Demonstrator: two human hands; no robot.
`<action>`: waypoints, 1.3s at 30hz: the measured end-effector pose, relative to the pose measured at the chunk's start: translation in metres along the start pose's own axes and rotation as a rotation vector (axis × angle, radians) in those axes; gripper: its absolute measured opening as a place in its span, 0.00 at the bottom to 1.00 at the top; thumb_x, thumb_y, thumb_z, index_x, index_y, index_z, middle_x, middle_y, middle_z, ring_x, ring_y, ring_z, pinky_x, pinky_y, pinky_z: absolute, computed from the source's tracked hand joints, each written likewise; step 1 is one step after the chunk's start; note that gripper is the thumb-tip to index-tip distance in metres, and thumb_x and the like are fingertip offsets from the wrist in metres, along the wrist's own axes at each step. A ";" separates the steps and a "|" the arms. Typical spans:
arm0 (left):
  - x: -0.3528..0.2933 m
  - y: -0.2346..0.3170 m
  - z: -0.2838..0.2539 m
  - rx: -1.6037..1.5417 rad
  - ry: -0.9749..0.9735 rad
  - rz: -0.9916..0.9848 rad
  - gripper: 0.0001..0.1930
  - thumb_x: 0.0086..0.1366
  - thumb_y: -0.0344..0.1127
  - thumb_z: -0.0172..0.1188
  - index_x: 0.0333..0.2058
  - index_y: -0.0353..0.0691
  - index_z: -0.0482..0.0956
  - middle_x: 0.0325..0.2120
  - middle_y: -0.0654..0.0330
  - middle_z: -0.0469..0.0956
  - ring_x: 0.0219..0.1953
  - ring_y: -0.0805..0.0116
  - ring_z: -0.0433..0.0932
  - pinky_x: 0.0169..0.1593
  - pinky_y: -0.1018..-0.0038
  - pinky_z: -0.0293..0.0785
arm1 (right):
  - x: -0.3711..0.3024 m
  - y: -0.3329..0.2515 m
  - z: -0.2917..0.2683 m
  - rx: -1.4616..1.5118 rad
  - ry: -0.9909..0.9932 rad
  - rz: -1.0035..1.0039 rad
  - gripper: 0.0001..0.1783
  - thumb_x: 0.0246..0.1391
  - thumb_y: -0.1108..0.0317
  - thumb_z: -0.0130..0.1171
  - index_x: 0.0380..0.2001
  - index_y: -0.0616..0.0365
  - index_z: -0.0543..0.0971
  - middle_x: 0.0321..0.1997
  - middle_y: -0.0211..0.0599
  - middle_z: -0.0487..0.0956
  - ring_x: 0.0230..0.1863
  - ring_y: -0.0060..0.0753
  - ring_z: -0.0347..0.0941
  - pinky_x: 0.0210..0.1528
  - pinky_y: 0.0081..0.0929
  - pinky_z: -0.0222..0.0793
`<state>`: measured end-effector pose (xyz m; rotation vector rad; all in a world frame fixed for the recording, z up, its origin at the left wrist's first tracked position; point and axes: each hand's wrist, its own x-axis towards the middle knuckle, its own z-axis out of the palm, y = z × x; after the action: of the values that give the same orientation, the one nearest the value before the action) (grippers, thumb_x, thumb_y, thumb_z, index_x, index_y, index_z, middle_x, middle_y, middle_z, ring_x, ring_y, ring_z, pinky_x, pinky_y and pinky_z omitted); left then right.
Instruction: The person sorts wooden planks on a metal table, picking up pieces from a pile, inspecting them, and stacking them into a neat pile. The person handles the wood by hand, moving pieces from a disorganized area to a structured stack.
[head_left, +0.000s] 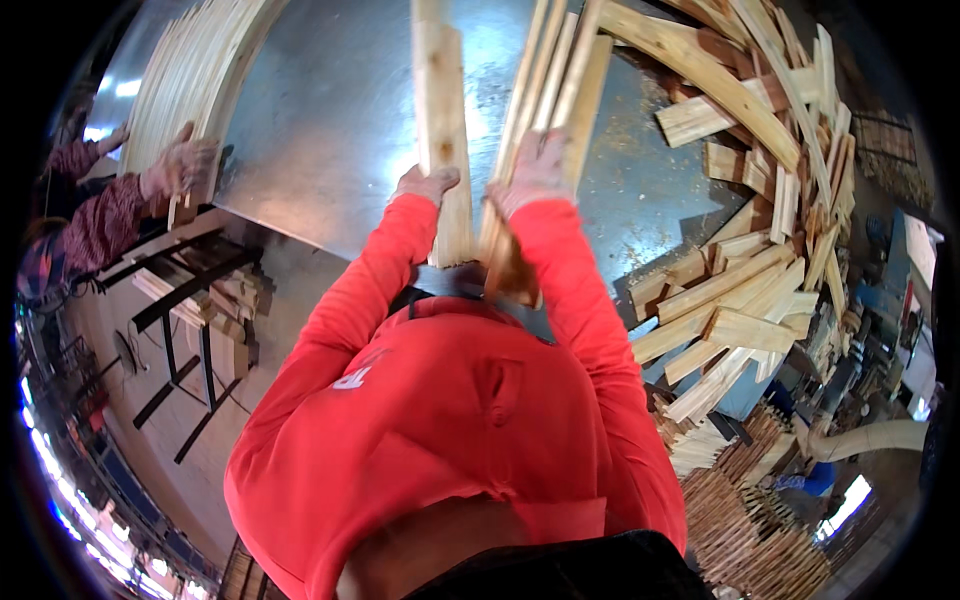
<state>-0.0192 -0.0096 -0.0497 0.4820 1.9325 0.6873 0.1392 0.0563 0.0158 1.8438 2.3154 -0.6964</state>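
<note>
Both my arms in red sleeves reach forward over a metal table. My left hand (pixel 428 186) is closed on the left edge of a pale wooden board (pixel 450 130), which points away from me; a second narrow strip lies along its left side. Just to the right, my right hand (pixel 538 172) grips a bundle of long wooden strips (pixel 548 75), its fingers pressed over them. A gap of bare metal separates the board from the bundle farther out. The near ends of the wood come close to my body.
The metal table (pixel 330 110) has sawdust on its right part. A messy heap of offcuts (pixel 750 270) covers its right side. At the far left a co-worker's hands (pixel 180 165) are at a row of upright boards (pixel 190 75). A black metal stand (pixel 190 350) holds more wood.
</note>
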 end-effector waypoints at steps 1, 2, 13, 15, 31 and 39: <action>0.018 -0.016 -0.007 0.024 0.018 0.026 0.26 0.52 0.49 0.66 0.45 0.36 0.78 0.34 0.51 0.81 0.35 0.61 0.78 0.42 0.66 0.74 | -0.009 -0.003 0.035 -0.001 0.034 -0.053 0.60 0.41 0.45 0.67 0.68 0.62 0.46 0.71 0.59 0.46 0.69 0.61 0.51 0.70 0.39 0.50; 0.045 -0.041 -0.006 0.051 0.029 0.053 0.26 0.52 0.49 0.67 0.44 0.37 0.79 0.33 0.51 0.81 0.35 0.62 0.78 0.42 0.66 0.73 | -0.017 0.001 0.075 -0.001 0.069 -0.098 0.61 0.40 0.43 0.67 0.68 0.62 0.46 0.72 0.59 0.47 0.70 0.61 0.49 0.70 0.40 0.47; 0.041 -0.054 -0.116 -0.320 -0.058 -0.064 0.26 0.56 0.45 0.65 0.49 0.34 0.75 0.36 0.52 0.80 0.32 0.58 0.80 0.38 0.61 0.76 | -0.021 0.039 0.085 0.409 -0.003 0.050 0.58 0.38 0.51 0.70 0.67 0.63 0.51 0.60 0.52 0.67 0.60 0.49 0.64 0.63 0.38 0.60; 0.042 -0.056 -0.125 -0.388 -0.062 -0.108 0.27 0.56 0.45 0.65 0.50 0.33 0.75 0.37 0.52 0.80 0.34 0.59 0.80 0.40 0.62 0.77 | -0.020 0.072 0.078 0.815 -0.066 0.153 0.48 0.40 0.60 0.70 0.63 0.63 0.59 0.49 0.46 0.76 0.50 0.41 0.73 0.53 0.34 0.69; 0.055 -0.064 -0.063 -0.459 -0.194 0.013 0.28 0.61 0.52 0.60 0.53 0.38 0.75 0.46 0.51 0.79 0.45 0.58 0.77 0.51 0.66 0.72 | -0.038 -0.061 0.092 0.852 0.045 -0.050 0.27 0.56 0.54 0.54 0.52 0.64 0.72 0.43 0.56 0.79 0.47 0.59 0.75 0.51 0.41 0.69; 0.054 -0.075 -0.062 -0.742 -0.368 0.006 0.25 0.63 0.50 0.58 0.52 0.38 0.74 0.42 0.56 0.80 0.39 0.65 0.79 0.46 0.67 0.75 | -0.087 -0.072 0.061 0.062 -0.149 -0.300 0.32 0.51 0.49 0.58 0.52 0.62 0.71 0.50 0.56 0.76 0.49 0.55 0.75 0.49 0.42 0.72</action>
<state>-0.1010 -0.0499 -0.1137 0.1276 1.2154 1.1576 0.0817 -0.0585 0.0132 1.4222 2.5193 -0.9161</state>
